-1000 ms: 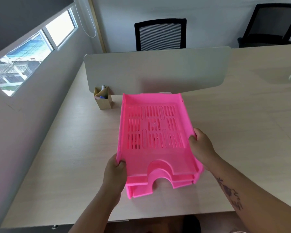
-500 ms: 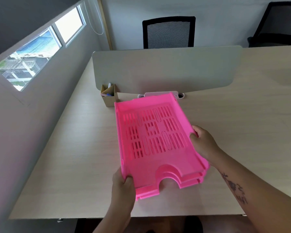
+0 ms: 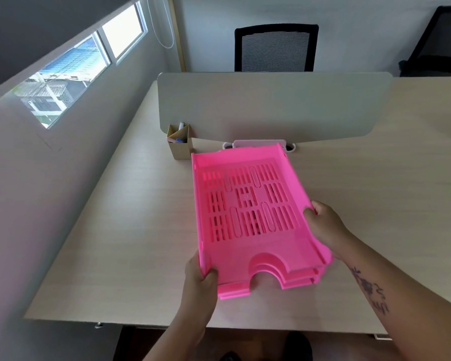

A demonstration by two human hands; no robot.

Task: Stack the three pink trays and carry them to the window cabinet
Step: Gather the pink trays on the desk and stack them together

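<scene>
Three pink trays (image 3: 248, 204) sit nested in one stack, their curved front cut-outs stepped one below the other toward the person. The stack is turned slightly, its far end pointing up and a little to the left, and it is over the near middle of the table (image 3: 115, 243); whether it rests on the surface or is lifted just off it cannot be told.

The left hand (image 3: 199, 281) grips the near left corner of the stack, thumb on top of the rim and fingers (image 3: 211, 274) curled over the edge. The right hand (image 3: 323, 225) clasps the right side wall about halfway along, thumb hooked over the rim and the rest of the hand outside and under. The right forearm bears a dark tattoo (image 3: 370, 290).

Beyond the trays, a small cardboard pen box (image 3: 180, 147) stands on the table against a grey divider panel (image 3: 271, 102), just beside the stack's far left corner. A pale cable cover (image 3: 258, 143) lies under the divider, touching or just behind the stack's far edge. A black mesh chair (image 3: 275, 48) stands behind the divider, and a window (image 3: 71, 66) is in the left wall.
</scene>
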